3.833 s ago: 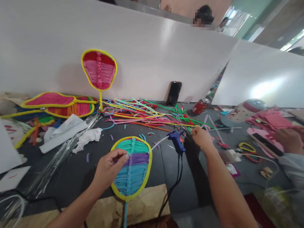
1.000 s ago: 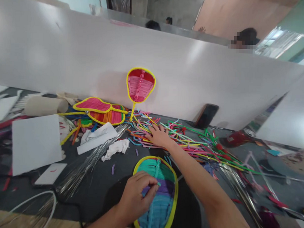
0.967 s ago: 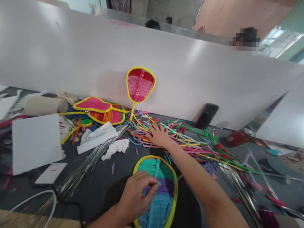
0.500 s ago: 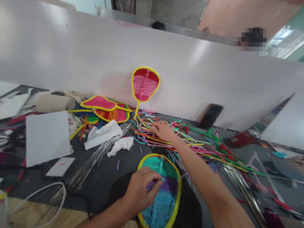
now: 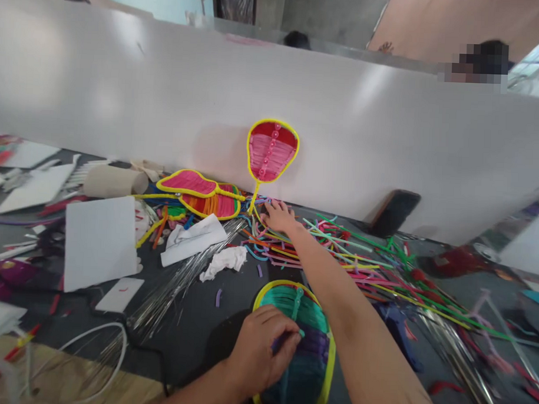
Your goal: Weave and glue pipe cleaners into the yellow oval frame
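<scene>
My left hand (image 5: pixel 264 349) is closed in a pinch, a small teal piece (image 5: pixel 301 333) showing at its fingertips. It is over a teal and purple oval panel (image 5: pixel 312 314) with a yellow pipe-cleaner rim and a teal bead near its top; my hand and forearm hide part of the panel. Farther off, my right hand (image 5: pixel 280 217) reaches into a loose heap of coloured pipe cleaners (image 5: pixel 321 242), fingers apart, with no held thing visible. Just beyond it, a pink and red panel (image 5: pixel 272 150) with a row of pink beads stands on a yellow stem.
More yellow-rimmed panels (image 5: pixel 186 182) lie to the left. Around them are crumpled paper (image 5: pixel 225 261), thin metal wires (image 5: pixel 178 287), white card (image 5: pixel 100 243) and a white cable (image 5: pixel 123 344). A phone (image 5: pixel 393 212) leans on the white partition (image 5: pixel 189 93). A red bottle (image 5: pixel 455 261) lies at right.
My right hand has shifted slightly left and away from me over the pipe cleaners. My left hand keeps its pinch above the panel. The whole view has swung a little left.
</scene>
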Motion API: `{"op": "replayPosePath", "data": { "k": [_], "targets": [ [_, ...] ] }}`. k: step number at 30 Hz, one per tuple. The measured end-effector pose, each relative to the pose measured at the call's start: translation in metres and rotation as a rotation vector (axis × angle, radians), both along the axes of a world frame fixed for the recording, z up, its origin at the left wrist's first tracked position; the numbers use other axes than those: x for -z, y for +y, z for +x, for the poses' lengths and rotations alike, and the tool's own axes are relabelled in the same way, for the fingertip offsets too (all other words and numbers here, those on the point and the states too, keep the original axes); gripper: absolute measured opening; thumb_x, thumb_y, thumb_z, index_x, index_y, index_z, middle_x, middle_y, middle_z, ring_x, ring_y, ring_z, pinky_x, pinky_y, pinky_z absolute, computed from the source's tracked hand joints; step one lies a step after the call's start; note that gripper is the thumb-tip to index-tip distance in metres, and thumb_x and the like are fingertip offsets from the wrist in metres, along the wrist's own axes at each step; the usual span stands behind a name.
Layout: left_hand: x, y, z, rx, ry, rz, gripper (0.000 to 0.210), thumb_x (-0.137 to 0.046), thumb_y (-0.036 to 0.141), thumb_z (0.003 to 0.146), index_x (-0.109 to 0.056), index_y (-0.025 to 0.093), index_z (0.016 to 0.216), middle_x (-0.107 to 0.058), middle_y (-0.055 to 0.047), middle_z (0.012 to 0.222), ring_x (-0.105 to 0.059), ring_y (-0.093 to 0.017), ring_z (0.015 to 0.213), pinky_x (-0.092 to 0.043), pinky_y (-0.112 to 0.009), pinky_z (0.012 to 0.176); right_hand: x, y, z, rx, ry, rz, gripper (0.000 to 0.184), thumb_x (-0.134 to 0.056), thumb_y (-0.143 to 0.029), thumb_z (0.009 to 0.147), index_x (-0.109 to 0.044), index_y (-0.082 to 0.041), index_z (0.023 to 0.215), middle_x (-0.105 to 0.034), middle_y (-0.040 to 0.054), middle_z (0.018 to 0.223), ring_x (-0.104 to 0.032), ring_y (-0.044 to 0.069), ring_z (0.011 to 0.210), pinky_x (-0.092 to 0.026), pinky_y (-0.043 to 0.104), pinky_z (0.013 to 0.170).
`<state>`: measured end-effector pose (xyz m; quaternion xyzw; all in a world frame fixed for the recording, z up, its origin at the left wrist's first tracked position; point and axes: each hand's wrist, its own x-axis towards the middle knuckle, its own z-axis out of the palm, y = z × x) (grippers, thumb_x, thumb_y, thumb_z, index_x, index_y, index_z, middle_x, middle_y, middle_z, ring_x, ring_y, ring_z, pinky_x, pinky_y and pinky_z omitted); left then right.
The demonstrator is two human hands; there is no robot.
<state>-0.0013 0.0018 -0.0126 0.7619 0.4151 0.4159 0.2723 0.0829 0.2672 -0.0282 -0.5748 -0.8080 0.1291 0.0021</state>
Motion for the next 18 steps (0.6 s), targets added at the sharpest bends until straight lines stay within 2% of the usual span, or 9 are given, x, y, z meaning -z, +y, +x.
{"op": "replayPosePath", "data": {
  "k": [2,5,8,10,13,15,18],
  "targets": [
    [0.0,0.0,0.0,0.003,0.001,-0.004,0.007,-0.055,0.013,0.08,-0.059,0.019,0.078,-0.065,0.0,0.068,-0.057,-0.012,0.066,-0.042,-0.022,0.063,-0.001,-0.008,0.002,-0.028,-0.007,-0.04,0.054,-0.029,-0.049,0.092,-0.034,-0.027,0.14,-0.025,0.0082,0.152,-0.016,0.037,0.138,-0.024,0.066,0.1],
    [0.0,-0.001,0.0,0.014,0.006,0.011,0.007,-0.056,0.013,0.08,-0.059,0.019,0.077,-0.064,0.0,0.067,-0.057,-0.012,0.064,-0.042,-0.022,0.061,-0.01,-0.025,0.009,-0.091,0.001,-0.075,0.049,-0.027,-0.052,0.092,-0.043,-0.031,0.134,-0.03,0.0062,0.15,-0.024,0.037,0.135,-0.027,0.066,0.097],
    [0.0,-0.003,0.001,0.01,0.014,0.023,0.007,-0.057,0.014,0.079,-0.059,0.019,0.076,-0.064,0.0,0.066,-0.057,-0.012,0.063,-0.041,-0.022,0.06,-0.022,-0.04,0.019,-0.173,0.017,-0.105,0.045,-0.027,-0.051,0.093,-0.05,-0.034,0.127,-0.042,0.0035,0.143,-0.036,0.033,0.129,-0.032,0.062,0.096],
    [0.0,-0.003,0.002,0.001,0.012,0.029,0.007,-0.057,0.014,0.08,-0.06,0.019,0.075,-0.065,0.0,0.066,-0.057,-0.012,0.064,-0.042,-0.022,0.06,-0.029,-0.049,0.026,-0.219,0.029,-0.115,0.044,-0.029,-0.051,0.093,-0.051,-0.034,0.127,-0.046,0.0034,0.14,-0.04,0.03,0.127,-0.032,0.056,0.099],
    [-0.001,-0.002,0.002,-0.008,-0.001,0.049,0.008,-0.056,0.015,0.08,-0.061,0.019,0.075,-0.065,0.0,0.066,-0.058,-0.013,0.063,-0.043,-0.022,0.06,-0.037,-0.063,0.042,-0.257,0.04,-0.093,0.05,-0.04,-0.053,0.089,-0.043,-0.033,0.136,-0.035,0.003,0.148,-0.031,0.029,0.134,-0.028,0.052,0.104],
    [-0.002,-0.001,0.002,-0.01,-0.009,0.056,0.009,-0.055,0.016,0.081,-0.062,0.019,0.075,-0.065,-0.001,0.066,-0.058,-0.013,0.063,-0.043,-0.022,0.06,-0.04,-0.074,0.055,-0.252,0.02,-0.052,0.065,-0.052,-0.053,0.083,-0.033,-0.032,0.142,-0.027,0.0034,0.152,-0.021,0.029,0.139,-0.023,0.05,0.108],
    [-0.003,-0.002,0.002,-0.005,-0.022,0.048,0.01,-0.055,0.016,0.081,-0.062,0.019,0.076,-0.066,-0.001,0.067,-0.06,-0.013,0.065,-0.044,-0.022,0.062,-0.039,-0.092,0.076,-0.188,-0.041,-0.027,0.078,-0.06,-0.047,0.079,-0.025,-0.027,0.146,-0.026,0.0082,0.152,-0.017,0.031,0.14,-0.021,0.05,0.109]
  ]
}}
